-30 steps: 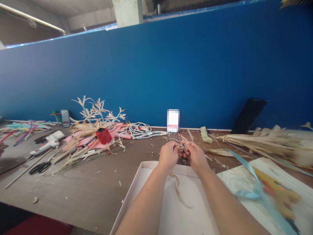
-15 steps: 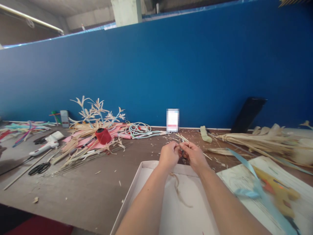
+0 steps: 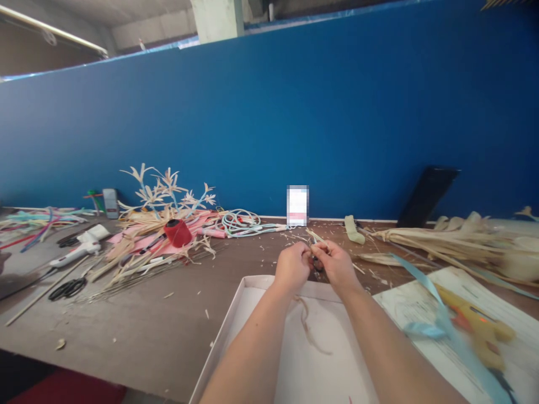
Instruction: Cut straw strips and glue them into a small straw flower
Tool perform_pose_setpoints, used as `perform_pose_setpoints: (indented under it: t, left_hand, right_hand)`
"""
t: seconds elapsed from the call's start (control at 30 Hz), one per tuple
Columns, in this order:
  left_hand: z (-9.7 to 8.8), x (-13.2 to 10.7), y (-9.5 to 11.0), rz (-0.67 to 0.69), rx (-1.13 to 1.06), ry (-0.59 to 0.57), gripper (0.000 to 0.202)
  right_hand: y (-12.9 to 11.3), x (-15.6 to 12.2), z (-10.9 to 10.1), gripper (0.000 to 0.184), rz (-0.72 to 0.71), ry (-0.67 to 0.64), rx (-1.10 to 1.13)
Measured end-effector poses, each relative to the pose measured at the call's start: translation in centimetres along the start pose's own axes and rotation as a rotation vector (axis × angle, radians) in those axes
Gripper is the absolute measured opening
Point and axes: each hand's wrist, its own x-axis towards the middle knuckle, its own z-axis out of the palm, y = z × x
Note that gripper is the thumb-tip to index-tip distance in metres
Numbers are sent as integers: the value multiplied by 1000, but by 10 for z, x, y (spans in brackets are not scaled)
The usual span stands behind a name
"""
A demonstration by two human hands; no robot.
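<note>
My left hand point(image 3: 293, 267) and my right hand point(image 3: 336, 266) meet just past the far rim of a white shallow box point(image 3: 261, 280). Both are closed in a pinch, thumbs and forefingers nearly touching. Whatever they hold is too small and hidden to name. Something dark shows in the gap under the fingertips. Inside the box, between my forearms, lies a thin curled tan strand point(image 3: 307, 328).
To the left are pale husk-like flowers point(image 3: 168, 188), a red thread spool point(image 3: 177, 232), a white glue gun point(image 3: 80, 248) and black-handled scissors point(image 3: 67, 288). Rightward lie a yellow glue gun point(image 3: 478, 325), blue ribbon point(image 3: 425, 280) and dried fibres point(image 3: 442, 241). Another person's hand point(image 3: 4, 261) shows far left.
My right fingers have shifted slightly, while both hands stay pinched together in the same place. The strand and box look unchanged.
</note>
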Motion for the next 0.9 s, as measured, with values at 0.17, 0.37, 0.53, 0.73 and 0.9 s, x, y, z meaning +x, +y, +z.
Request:
perform_pose_setpoints:
  t: [0.17, 0.37, 0.53, 0.73, 0.9]
  left_hand:
    - [-2, -1, 3, -69, -77, -32, 15]
    - [2, 3, 7, -261, -469, -106, 12]
    - [-1, 5, 12, -381, -606, -143, 11]
    - [-1, 6, 9, -400, -593, -166, 11]
    - [-1, 5, 10, -388, -566, -195, 11]
  right_hand:
    - [-1, -1, 1, 34, -22, 33, -69]
    - [3, -1, 0, 30, 72, 18, 39]
    - [3, -1, -2, 27, 87, 32, 98]
    - [-1, -3, -2, 27, 83, 41, 96]
    - [1, -2, 0, 28, 74, 53, 133]
